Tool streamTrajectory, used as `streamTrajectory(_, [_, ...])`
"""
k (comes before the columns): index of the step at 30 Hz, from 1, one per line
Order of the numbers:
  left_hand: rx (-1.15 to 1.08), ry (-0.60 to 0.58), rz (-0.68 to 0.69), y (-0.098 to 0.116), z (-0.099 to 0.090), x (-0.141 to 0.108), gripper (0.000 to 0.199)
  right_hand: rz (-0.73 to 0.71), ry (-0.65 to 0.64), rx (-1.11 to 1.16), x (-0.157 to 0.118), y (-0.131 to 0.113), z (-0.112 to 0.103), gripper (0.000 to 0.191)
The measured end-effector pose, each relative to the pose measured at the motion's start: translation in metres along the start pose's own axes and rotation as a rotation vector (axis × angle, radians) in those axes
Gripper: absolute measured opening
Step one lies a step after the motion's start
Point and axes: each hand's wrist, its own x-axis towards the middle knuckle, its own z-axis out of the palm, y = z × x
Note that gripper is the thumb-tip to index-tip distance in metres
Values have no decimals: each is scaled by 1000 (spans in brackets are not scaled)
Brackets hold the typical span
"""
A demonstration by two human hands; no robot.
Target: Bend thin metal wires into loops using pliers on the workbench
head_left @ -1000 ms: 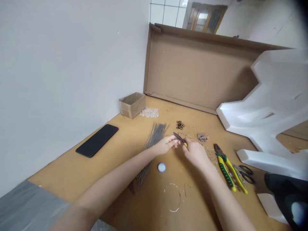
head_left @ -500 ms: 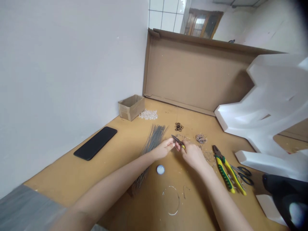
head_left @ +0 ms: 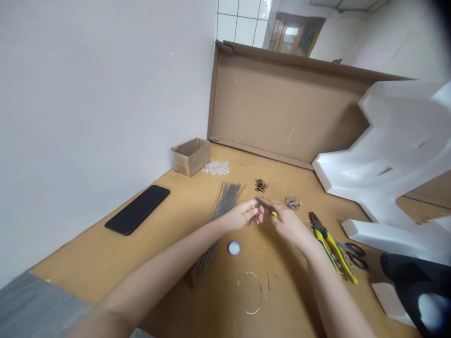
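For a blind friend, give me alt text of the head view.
A person's right hand holds a dark-tipped, yellow-handled tool up to the left hand, above a tan tabletop. Thin grey wires lie bundled beneath the left forearm.

Right grip holding slim pliers, left grip by their tips, gray wires

Wire bundle between phone and pliers.
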Motion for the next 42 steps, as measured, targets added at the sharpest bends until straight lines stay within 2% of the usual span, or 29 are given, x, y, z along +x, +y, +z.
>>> streamTrajectory(4, [-33, 35, 19, 7, -2, 0, 23, 71, 135, -186, -4, 5, -12, 34])
streamTrajectory(6, [-70, 49, 14, 7, -3, 0, 22, 104, 135, -149, -5, 11, -16, 31])
streamTrajectory(8, [-98, 54, 2, 8, -4, -1, 22, 140, 132, 22, -3, 17, -18, 26])
streamTrajectory(10, [-115, 40, -12, 11, -3, -1, 22, 176, 186, 304, -1, 18, -17, 25])
streamTrajectory(12, [-138, 3, -29, 15, 1, -1, 22, 194, 252, 596, 1, 13, -15, 28])
streamTrajectory(14, [-158, -38, -50, 19, 5, -1, 21, 182, 266, 787, 2, 6, -13, 31])
streamTrajectory(17, [-174, -93, -73, 23, 10, -2, 19, 109, 211, 936, 0, -5, -13, 27])
streamTrajectory(20, [-194, -134, -91, 22, 12, -2, 18, 44, 133, 981, -3, -11, -16, 22])
streamTrajectory(30, [-252, -180, -151, 25, 14, -3, 20, -12, 132, 877, -5, -9, -15, 19])
streamTrajectory(32, [-250, -175, -171, 26, 14, -3, 19, -26, 170, 778, -5, -10, -15, 15])
streamTrajectory(36, [-244, -141, -216, 28, 14, -4, 19, -138, 309, 413, -9, -13, -16, 9])
streamTrajectory(39, [-191, -132, -252, 30, 14, -5, 19, -217, 325, 197, -11, -14, -16, 13])
streamTrajectory(42, [-163, -122, -268, 31, 15, -6, 19, -216, 313, 159, -12, -14, -16, 13])
